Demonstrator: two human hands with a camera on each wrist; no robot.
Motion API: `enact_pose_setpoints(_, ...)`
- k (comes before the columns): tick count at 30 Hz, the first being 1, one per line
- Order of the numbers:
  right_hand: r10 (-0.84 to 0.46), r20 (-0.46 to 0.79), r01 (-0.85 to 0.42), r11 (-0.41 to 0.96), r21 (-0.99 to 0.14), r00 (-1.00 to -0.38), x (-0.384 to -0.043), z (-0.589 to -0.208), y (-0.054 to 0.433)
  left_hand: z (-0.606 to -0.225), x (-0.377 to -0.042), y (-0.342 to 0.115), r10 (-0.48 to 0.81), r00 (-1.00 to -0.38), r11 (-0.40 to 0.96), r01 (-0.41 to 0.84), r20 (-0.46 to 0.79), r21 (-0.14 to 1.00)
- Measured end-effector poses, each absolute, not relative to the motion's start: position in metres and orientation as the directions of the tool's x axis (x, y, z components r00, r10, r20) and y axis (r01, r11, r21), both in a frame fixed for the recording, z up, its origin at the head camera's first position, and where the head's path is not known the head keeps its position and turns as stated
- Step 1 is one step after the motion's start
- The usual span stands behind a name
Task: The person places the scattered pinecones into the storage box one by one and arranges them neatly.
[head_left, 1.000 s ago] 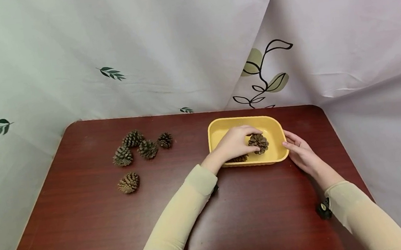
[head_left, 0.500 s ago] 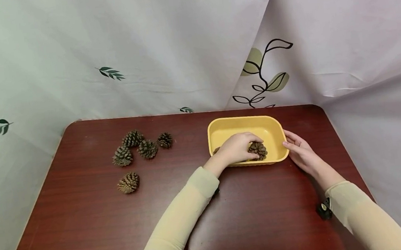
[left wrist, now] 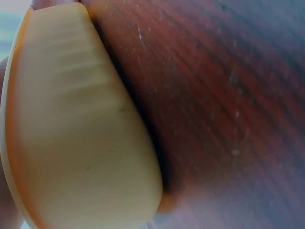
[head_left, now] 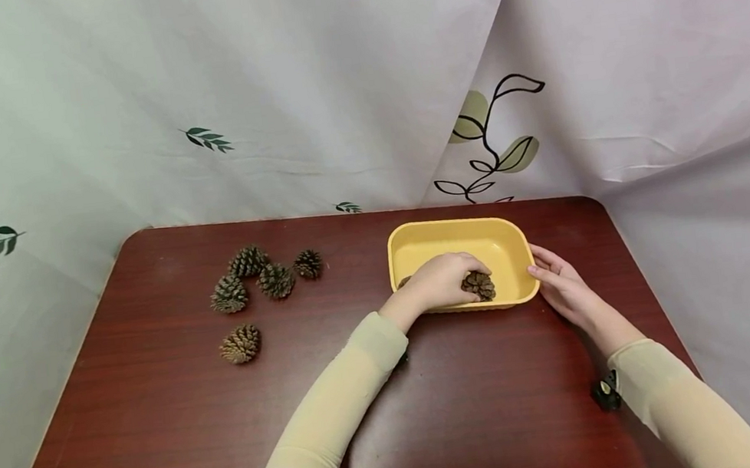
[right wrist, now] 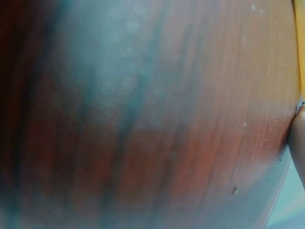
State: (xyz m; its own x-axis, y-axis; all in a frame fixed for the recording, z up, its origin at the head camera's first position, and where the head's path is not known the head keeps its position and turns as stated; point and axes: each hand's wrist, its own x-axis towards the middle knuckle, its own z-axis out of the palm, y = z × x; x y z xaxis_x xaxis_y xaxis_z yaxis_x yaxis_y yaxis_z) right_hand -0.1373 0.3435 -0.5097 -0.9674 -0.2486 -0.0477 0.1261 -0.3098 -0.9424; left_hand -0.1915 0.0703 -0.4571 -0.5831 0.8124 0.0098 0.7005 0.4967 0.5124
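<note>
Inside the yellow plastic basin (head_left: 502,250), my left hand (head_left: 439,281) holds a brown pine cone (head_left: 480,286) low by the near wall, thumb and fingers around it. Part of another pine cone (head_left: 404,282) shows at the basin's left end, mostly hidden behind the left wrist. My right hand (head_left: 564,291) grips the basin's right end, thumb at the rim and fingers along the outside. The left wrist view shows only the basin's outer wall (left wrist: 86,119) beside the table. At the right wrist view's edge, a bit of finger (right wrist: 299,143) meets the yellow basin.
On the left of the dark red table (head_left: 163,443) lie several pine cones: a loose cluster (head_left: 248,262) towards the back, a small pine cone (head_left: 308,264) to its right and a browner pine cone (head_left: 240,344) nearer. A pale patterned cloth (head_left: 304,103) hangs behind the table.
My left hand has lowered the pine cone towards the near wall of the basin and shifted it slightly left. The right hand and the basin have stayed about where they were.
</note>
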Motion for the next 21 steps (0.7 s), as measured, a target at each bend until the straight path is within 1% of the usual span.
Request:
enact_pose_setpoints(14,-0.235,-0.057,0.127,-0.294,-0.947,-0.97,-0.1382,-0.5111,0.3436,-0.458,-0.1936,0.0674,0.825,-0.565,0.486,0.713,0.002,0.505)
enact_pose_setpoints(21,-0.248,-0.044,0.121,-0.304,-0.945,-0.968,-0.1389,-0.5122,0.3449,-0.453,-0.1933,0.0661,0.827,-0.562,0.489,0.718,-0.002,0.495)
